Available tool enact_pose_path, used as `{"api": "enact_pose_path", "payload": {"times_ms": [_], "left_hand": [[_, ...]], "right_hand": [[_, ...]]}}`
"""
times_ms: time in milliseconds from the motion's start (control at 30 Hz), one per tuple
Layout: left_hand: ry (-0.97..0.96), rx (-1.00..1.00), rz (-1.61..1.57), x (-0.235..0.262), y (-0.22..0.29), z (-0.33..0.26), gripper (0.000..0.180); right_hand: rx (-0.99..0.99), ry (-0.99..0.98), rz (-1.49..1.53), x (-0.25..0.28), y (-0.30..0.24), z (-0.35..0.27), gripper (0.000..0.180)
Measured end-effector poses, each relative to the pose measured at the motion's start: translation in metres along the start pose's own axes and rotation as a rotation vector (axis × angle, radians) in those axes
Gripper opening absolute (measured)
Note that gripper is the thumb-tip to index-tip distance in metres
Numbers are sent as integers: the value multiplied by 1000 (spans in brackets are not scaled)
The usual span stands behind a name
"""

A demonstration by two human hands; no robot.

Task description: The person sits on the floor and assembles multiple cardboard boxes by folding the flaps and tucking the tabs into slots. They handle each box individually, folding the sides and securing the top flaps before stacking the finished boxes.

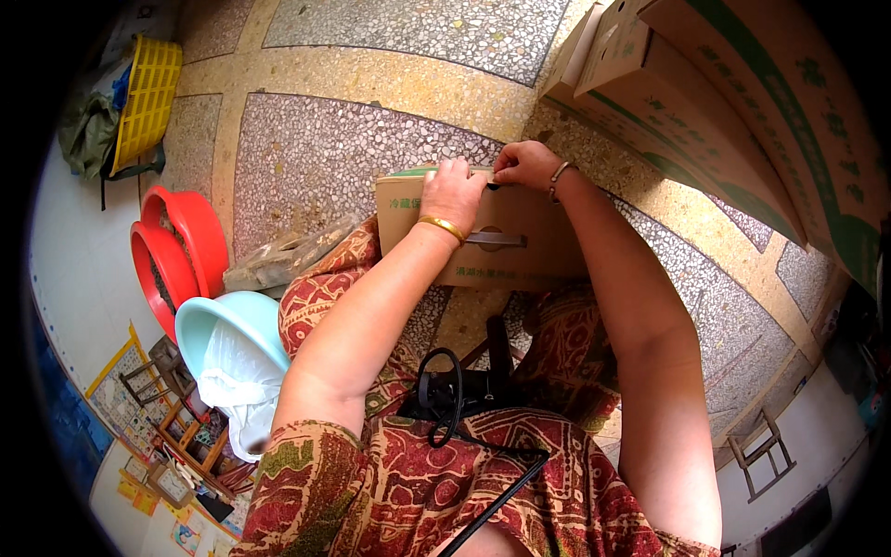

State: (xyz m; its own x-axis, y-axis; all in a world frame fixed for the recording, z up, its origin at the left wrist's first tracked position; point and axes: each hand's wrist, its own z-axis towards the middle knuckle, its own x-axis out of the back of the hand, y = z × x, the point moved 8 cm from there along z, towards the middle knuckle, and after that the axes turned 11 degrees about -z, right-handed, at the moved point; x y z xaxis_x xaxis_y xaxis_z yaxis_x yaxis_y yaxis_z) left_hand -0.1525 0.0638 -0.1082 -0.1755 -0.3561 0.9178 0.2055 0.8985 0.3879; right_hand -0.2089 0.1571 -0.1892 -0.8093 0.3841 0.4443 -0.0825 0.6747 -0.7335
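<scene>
the left hand (453,197) is curling fingers over a cardboard box's (548,223) top edge. the right hand (531,167) is pinching there. speckled floor (320,148) is stretching beyond.

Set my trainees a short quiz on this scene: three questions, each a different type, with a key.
1. True or false: the left hand and right hand are both at the far edge of the box.
2. Which thing is right against the white bag?
A) the box
B) the blue basin
C) the cartons
3. Fill in: the basket at the picture's upper left is coloured ____.

Key: 1. True. 2. B. 3. Yellow.
</scene>
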Motion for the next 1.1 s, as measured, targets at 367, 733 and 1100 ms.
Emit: {"api": "enact_pose_path", "payload": {"times_ms": [367,733,1100], "left_hand": [[-122,95,-124,-21,3,-10,17],[-118,198,-305,-26,-7,-8,9],[-19,169,-322,-34,-18,-5,6]], "right_hand": [[-30,26,-8,2,4,3,21],[15,-2,-93,-2,-12,0,22],[-50,-4,-593,-19,-39,4,19]]}}
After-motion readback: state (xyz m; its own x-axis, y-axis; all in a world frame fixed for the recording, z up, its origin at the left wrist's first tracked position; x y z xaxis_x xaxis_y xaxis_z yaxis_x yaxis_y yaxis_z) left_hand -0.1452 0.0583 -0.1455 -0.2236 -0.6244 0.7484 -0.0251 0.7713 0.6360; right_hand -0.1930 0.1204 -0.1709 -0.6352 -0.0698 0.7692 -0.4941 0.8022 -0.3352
